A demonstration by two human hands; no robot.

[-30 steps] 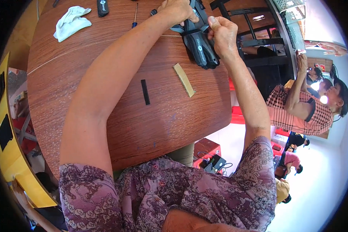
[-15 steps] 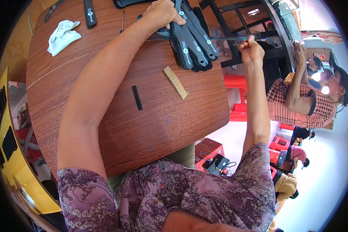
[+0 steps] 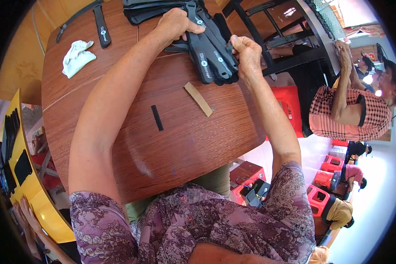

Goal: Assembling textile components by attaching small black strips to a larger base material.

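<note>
A bundle of dark grey fabric straps (image 3: 211, 55) with white print and rounded ends lies at the far side of the brown wooden table. My left hand (image 3: 175, 25) is closed over its upper left part, thumb on top of a strap. At the bundle's right edge, my right hand (image 3: 247, 50) is pinched, thumb against bent fingers; what lies between them is too small to make out. Nearer to me on the tabletop are a tan strip (image 3: 198, 99) and a short black strip (image 3: 157, 118).
A crumpled white cloth (image 3: 78, 59) and another dark strap (image 3: 101, 27) lie far left on the wooden table (image 3: 171, 149). Beyond its right edge are a black metal frame (image 3: 286, 39), a red stool (image 3: 288, 108) and a person in a checked shirt (image 3: 350, 112). A yellow board (image 3: 39, 207) stands left.
My right hand has come back left to the bundle from farther right, where it held a thin strip stretched out. My left hand stays on the straps. The view has shifted slightly.
</note>
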